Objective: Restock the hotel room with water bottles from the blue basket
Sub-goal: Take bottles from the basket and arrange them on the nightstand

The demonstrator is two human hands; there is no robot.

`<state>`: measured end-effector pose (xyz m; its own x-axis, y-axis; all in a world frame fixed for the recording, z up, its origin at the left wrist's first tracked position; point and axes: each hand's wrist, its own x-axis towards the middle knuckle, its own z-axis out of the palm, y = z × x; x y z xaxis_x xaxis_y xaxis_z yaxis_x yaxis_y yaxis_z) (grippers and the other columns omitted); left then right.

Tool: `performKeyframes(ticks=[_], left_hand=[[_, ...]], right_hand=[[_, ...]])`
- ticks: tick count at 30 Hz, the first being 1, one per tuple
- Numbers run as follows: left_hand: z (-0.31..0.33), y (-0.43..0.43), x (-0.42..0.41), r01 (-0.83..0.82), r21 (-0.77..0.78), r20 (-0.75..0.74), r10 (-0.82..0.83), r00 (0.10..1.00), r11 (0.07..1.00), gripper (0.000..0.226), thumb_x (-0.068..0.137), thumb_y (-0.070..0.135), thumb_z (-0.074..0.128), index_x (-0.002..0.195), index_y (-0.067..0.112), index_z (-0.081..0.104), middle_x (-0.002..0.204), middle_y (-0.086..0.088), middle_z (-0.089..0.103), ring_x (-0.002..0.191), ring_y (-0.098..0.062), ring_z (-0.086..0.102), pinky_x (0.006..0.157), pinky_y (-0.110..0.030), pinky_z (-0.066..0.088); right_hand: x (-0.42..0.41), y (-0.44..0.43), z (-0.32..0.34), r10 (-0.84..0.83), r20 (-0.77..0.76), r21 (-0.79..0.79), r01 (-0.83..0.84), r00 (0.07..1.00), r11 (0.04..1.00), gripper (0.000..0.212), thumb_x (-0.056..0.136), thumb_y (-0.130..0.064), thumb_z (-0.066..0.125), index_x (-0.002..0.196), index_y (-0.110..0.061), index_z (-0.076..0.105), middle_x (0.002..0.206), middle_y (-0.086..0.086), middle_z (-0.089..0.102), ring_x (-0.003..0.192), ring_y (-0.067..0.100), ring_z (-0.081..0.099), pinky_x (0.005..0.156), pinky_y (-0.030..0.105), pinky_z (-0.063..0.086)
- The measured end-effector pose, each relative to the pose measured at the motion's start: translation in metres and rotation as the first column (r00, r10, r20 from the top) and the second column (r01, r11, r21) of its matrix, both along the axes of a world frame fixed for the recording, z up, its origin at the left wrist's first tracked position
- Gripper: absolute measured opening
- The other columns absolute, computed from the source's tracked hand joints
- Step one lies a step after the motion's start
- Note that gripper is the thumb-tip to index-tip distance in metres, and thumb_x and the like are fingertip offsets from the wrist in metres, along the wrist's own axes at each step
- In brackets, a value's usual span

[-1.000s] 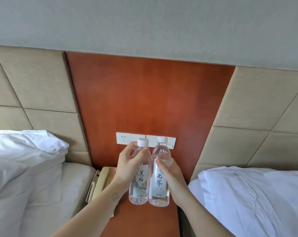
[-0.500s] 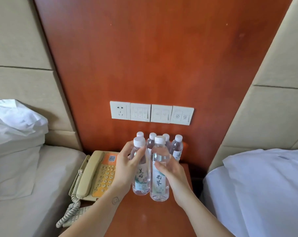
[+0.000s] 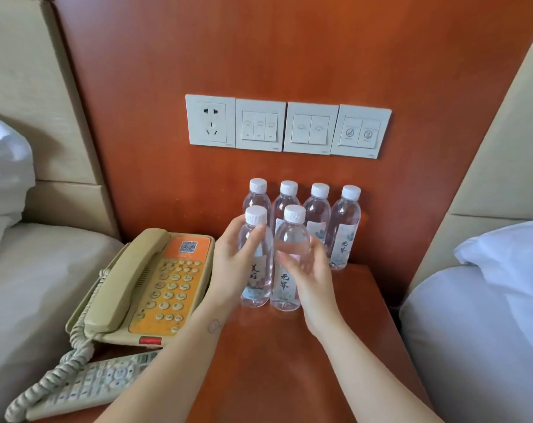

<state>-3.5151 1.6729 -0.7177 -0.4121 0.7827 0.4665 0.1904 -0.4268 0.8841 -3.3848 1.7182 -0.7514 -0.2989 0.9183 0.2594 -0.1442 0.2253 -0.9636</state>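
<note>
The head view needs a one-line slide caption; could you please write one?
Left hand and right hand each hold a water bottle before a row of four on the nightstand.

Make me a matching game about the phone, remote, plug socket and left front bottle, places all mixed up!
Things
1. beige corded telephone with orange keypad
2. grey remote control
3. white wall socket
4. left front clear water bottle

Places
A. on the red-brown wooden wall panel
B. gripped by the left hand, beside the right front clear water bottle in the right hand
C. lying in front of the telephone
D. on the wooden nightstand, left of the bottles

Pairs: 1-D, 2-C, 3-A, 4-B
</note>
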Motion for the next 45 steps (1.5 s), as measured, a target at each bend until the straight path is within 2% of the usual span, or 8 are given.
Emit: performKeyframes(ticks=[6,11,25,28,31,34,39,45], left_hand=[[-0.005,0.03,-0.014,-0.068,0.04,-0.047,0.07,0.996,0.997,0.03,0.094,0.024,0.062,0.123,0.015,0.061,0.117,0.005,0.067,0.111,-0.007,0.061,0.099,-0.032,0.049],[-0.037,0.023,-0.009,-0.131,-0.128,-0.192,0.105,0.976,0.983,0.094,0.07,0.033,0.076,0.147,0.018,0.024,0.138,0.005,0.038,0.132,-0.01,0.039,0.108,-0.03,0.039],[-0.075,0.037,-0.018,-0.215,-0.137,-0.277,0.171,0.945,0.967,0.074,0.073,0.016,0.079,0.13,0.032,0.035,0.114,0.013,0.048,0.113,-0.011,0.053,0.089,-0.038,0.055],[-0.078,0.037,-0.017,-0.241,-0.13,-0.314,0.191,0.93,0.962,0.089,0.073,0.019,0.079,0.145,0.023,0.026,0.122,0.015,0.043,0.12,-0.005,0.042,0.098,-0.033,0.048],[-0.08,0.034,-0.013,-0.216,-0.178,-0.338,0.146,0.93,0.96,0.118,0.07,0.034,0.081,0.154,0.017,0.0,0.135,0.016,0.022,0.122,0.021,0.019,0.105,-0.018,0.028],[-0.081,0.032,-0.007,-0.192,-0.168,-0.381,0.116,0.917,0.967,0.133,0.061,0.056,0.073,0.153,0.018,-0.015,0.134,0.028,0.003,0.118,0.036,-0.005,0.102,-0.01,0.015],[-0.081,0.032,-0.003,-0.229,-0.18,-0.425,0.134,0.895,0.957,0.144,0.062,0.052,0.084,0.149,0.024,-0.027,0.134,0.028,-0.001,0.118,0.035,-0.012,0.107,-0.02,0.015],[-0.082,0.033,-0.003,-0.23,-0.162,-0.419,0.145,0.897,0.959,0.147,0.061,0.037,0.091,0.147,0.027,-0.028,0.145,0.016,0.01,0.123,0.021,0.002,0.106,-0.019,0.017]], right_hand=[[-0.02,0.03,-0.017,-0.064,-0.009,0.137,0.065,0.998,0.988,0.059,0.081,-0.044,0.074,0.131,-0.046,0.044,0.13,-0.03,0.052,0.123,-0.011,0.046,0.106,0.033,0.04],[-0.012,0.037,-0.039,-0.111,0.104,0.19,0.09,0.988,0.978,0.065,0.067,-0.044,0.084,0.113,-0.056,0.039,0.119,-0.023,0.056,0.107,-0.014,0.054,0.078,0.005,0.046],[-0.012,0.045,-0.046,-0.251,0.281,0.371,0.136,0.926,0.919,0.063,0.074,-0.037,0.08,0.13,-0.028,0.053,0.12,-0.015,0.052,0.114,0.0,0.053,0.099,0.031,0.049],[-0.003,0.048,-0.035,-0.413,0.132,0.425,0.325,0.901,0.845,0.068,0.074,-0.052,0.072,0.134,-0.03,0.047,0.117,-0.014,0.051,0.112,0.004,0.051,0.096,0.018,0.042],[0.03,0.072,-0.03,-0.665,-0.12,0.395,0.65,0.737,0.649,0.055,0.083,-0.033,0.067,0.133,-0.019,0.046,0.121,-0.003,0.05,0.112,0.018,0.052,0.1,0.037,0.044],[0.057,0.1,-0.036,-0.67,0.032,0.168,0.657,0.742,0.735,0.067,0.083,-0.017,0.07,0.141,-0.019,0.037,0.137,0.001,0.042,0.127,0.018,0.044,0.107,0.036,0.038],[0.056,0.117,-0.044,-0.48,0.133,0.124,0.466,0.867,0.876,0.065,0.08,-0.021,0.071,0.136,-0.032,0.04,0.125,-0.013,0.051,0.109,0.0,0.055,0.077,0.016,0.043],[0.062,0.092,-0.04,-0.577,0.143,0.194,0.549,0.804,0.813,0.054,0.075,-0.03,0.078,0.12,-0.039,0.05,0.097,-0.03,0.058,0.091,-0.019,0.055,0.058,0.005,0.044]])
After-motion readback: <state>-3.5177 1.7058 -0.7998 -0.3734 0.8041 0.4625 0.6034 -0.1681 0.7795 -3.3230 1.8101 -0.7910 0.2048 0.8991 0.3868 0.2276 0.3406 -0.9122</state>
